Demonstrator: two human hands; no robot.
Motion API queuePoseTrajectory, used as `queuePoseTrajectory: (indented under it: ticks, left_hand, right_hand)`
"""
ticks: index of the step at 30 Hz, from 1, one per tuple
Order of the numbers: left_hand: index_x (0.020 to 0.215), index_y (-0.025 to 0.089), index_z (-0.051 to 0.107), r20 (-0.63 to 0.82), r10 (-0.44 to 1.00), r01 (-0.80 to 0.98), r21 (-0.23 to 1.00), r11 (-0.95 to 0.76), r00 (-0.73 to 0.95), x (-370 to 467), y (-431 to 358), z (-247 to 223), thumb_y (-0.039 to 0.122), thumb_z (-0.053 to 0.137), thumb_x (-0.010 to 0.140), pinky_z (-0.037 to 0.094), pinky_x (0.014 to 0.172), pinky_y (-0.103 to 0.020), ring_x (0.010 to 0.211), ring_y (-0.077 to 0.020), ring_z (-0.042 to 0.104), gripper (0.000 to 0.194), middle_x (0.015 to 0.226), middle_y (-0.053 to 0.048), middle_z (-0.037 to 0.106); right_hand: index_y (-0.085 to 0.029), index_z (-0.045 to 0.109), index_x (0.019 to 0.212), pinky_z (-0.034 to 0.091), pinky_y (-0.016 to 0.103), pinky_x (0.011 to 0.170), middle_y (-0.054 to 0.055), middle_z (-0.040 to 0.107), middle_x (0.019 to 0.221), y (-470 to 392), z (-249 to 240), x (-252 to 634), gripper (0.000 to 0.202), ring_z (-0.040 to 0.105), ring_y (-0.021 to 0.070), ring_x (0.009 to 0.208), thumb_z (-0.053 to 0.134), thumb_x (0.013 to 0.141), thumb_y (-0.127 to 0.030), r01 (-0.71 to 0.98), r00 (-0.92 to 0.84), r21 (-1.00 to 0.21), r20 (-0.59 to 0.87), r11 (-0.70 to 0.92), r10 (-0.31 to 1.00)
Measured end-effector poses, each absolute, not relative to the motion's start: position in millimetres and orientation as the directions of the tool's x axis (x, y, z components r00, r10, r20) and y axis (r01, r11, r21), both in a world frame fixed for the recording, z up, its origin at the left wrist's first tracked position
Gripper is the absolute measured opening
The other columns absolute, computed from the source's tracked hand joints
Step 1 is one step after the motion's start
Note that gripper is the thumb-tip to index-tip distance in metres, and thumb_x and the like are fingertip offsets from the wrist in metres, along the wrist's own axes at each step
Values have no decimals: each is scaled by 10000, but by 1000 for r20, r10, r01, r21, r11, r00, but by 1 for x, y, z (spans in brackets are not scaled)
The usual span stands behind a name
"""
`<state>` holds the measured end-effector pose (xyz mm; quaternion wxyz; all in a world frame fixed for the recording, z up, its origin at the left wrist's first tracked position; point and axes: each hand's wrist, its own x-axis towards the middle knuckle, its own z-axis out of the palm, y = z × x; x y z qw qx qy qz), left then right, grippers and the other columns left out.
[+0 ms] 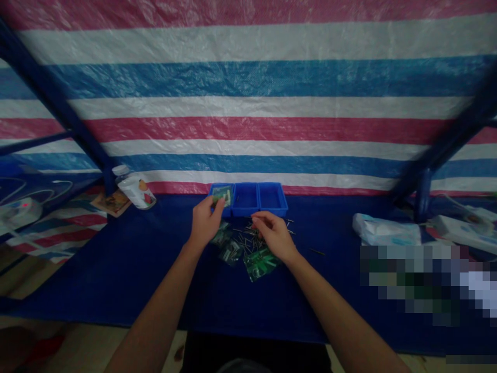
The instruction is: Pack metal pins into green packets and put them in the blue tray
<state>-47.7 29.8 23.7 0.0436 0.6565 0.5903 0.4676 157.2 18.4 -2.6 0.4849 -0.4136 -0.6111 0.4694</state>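
Observation:
My left hand pinches a small clear bag with greenish contents, over the left one of the blue bins. Just in front of the bins, my right hand has its thumb and fingers pressed together above a loose pile of thin metal pins; what they hold is too small to make out. Below the hands lie a clear bag of short pieces and a bag with green strips. One dark pin rests apart, to the right.
A white bottle and a brown card are at the back left of the blue table. A plastic packet lies on the right. Striped sheeting and blue posts stand behind.

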Motion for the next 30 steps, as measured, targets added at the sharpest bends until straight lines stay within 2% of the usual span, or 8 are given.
queuePoseTrajectory:
  ticks: [3,6,10,15,18,21,26,30]
  left_hand:
    - [706,181,603,530,840,858,480,-184,-116,-69,54,41,440,452,915,390,662,-288,667,-178,545,366,686,-29,599]
    - [739,183,670,373,925,946,319,-53,-74,-82,69,52,456,517,859,423,773,-356,852,-265,609,336,864,-100,689]
    - [884,199,716,339,922,973,188,130,-189,-83,69,53,429,555,827,393,909,-488,1082,-373,574,287,1103,-145,699]
    - [1033,276,712,271,961,980,165,-108,60,-79,65,41,296,458,888,321,997,-517,1205,-323,524,293,1220,-62,692]
    - [989,302,731,173,971,970,152,-191,164,-75,68,33,324,420,921,259,1027,-554,1235,-324,507,319,1200,-54,703]
    - [899,270,740,188,964,967,138,-214,187,-73,67,33,336,419,925,242,1033,-562,1214,-338,524,329,1126,-83,723]
    - [938,243,711,431,902,965,231,-121,10,-77,36,46,326,437,911,368,962,-442,1095,-297,605,287,1082,-73,728]
    - [965,248,673,278,914,927,314,205,-296,-82,1,38,427,453,904,445,728,-362,879,-297,666,290,949,-77,723]
  right_hand:
    - [-198,675,912,428,283,568,28,669,736,20,-3,157,262,567,153,623,609,802,-427,57,-173,-975,200,213,964]
    - [-194,683,897,433,286,576,33,673,733,19,-3,157,269,575,159,634,610,797,-433,68,-179,-973,204,219,963]
    - [-191,684,899,429,280,568,32,675,728,18,0,158,273,564,151,616,602,802,-432,70,-166,-975,197,211,966]
    - [-197,689,893,416,270,546,28,672,731,17,-1,158,255,549,143,605,593,821,-422,108,-185,-963,223,245,957]
    - [-200,695,899,427,271,553,28,674,740,17,-3,157,253,557,146,620,588,826,-417,113,-196,-959,237,262,952]
    - [-202,699,902,433,273,560,27,676,742,17,-4,158,251,564,151,632,588,828,-414,118,-191,-956,245,270,951]
    - [-202,696,900,430,278,566,24,667,732,17,-1,159,246,562,153,632,585,827,-409,124,-173,-957,240,262,955]
    - [-208,696,889,424,281,578,20,662,723,16,0,159,231,557,152,633,581,836,-401,151,-186,-945,261,290,947]
